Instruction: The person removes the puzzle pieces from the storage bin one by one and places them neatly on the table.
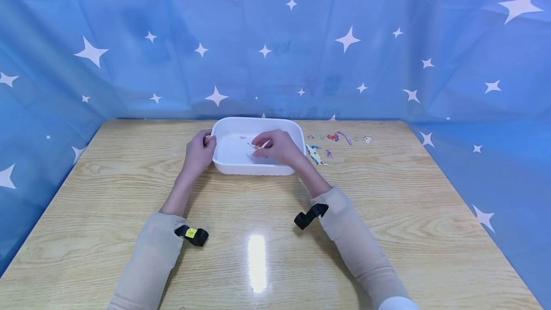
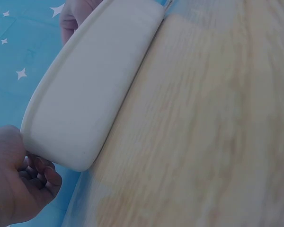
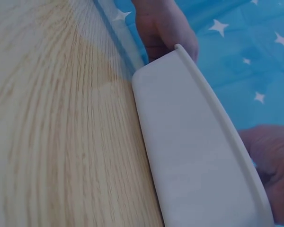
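A white plastic basin (image 1: 254,170) stands on the table near its far edge. My left hand (image 1: 200,151) grips the basin's left end, thumb at the rim and fingers curled beneath it, as the left wrist view also shows. Inside the basin, my right hand (image 1: 279,147) pinches a small colourful flat piece (image 1: 257,147) between thumb and fingers; its exact kind is too small to tell. A little pinkish piece (image 1: 243,137) lies on the basin floor. In the right wrist view the basin wall (image 3: 194,142) hides the right fingertips.
Several small colourful flat cutouts lie right of the basin, among them a larger pale and blue one (image 1: 316,155), a red one (image 1: 333,137) and a purple strip (image 1: 345,137). A blue curtain with white stars (image 1: 275,51) hangs behind the wooden table (image 1: 241,214).
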`<state>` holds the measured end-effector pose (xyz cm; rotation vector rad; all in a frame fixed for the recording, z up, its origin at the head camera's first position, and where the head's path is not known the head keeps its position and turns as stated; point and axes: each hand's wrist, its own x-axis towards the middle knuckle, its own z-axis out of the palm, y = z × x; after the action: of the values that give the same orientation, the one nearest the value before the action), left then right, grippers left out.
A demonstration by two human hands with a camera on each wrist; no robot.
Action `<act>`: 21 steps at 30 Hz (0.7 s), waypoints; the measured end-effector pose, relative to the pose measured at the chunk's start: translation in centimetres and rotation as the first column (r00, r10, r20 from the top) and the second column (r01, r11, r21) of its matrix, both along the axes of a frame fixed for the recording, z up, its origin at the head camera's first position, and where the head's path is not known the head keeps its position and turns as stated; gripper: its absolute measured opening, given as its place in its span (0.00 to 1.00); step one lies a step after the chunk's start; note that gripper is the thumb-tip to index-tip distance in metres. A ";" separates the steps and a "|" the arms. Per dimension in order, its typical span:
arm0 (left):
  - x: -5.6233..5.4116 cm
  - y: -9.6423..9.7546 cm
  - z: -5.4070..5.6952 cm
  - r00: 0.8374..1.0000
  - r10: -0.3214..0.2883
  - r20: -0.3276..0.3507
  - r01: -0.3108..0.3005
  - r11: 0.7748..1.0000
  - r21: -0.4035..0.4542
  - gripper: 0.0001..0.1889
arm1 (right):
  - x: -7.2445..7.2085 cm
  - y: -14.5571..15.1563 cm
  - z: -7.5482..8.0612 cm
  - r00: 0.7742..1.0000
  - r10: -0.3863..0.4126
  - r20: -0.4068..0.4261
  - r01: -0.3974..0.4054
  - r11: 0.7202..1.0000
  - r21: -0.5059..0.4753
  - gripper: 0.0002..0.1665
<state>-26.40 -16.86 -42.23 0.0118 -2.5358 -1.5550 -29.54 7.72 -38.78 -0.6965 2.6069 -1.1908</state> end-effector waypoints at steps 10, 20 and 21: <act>0.0 0.0 0.0 1.000 -0.002 0.000 0.002 1.000 0.003 0.22 | 0.5 1.8 0.4 0.995 -0.096 -0.039 0.090 0.987 -0.135 0.15; 0.1 0.0 0.0 1.000 -0.005 0.010 0.005 1.000 0.006 0.22 | 1.2 4.7 1.1 0.974 -0.209 -0.081 0.196 0.970 -0.145 0.15; 0.1 0.1 0.0 1.000 -0.005 0.010 0.005 1.000 0.007 0.22 | 1.2 5.1 1.2 0.972 -0.216 -0.087 0.203 0.968 -0.145 0.15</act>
<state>-26.35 -16.81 -42.21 0.0136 -2.5400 -1.5698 -28.33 12.81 -37.57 -0.5271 2.7611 -1.4398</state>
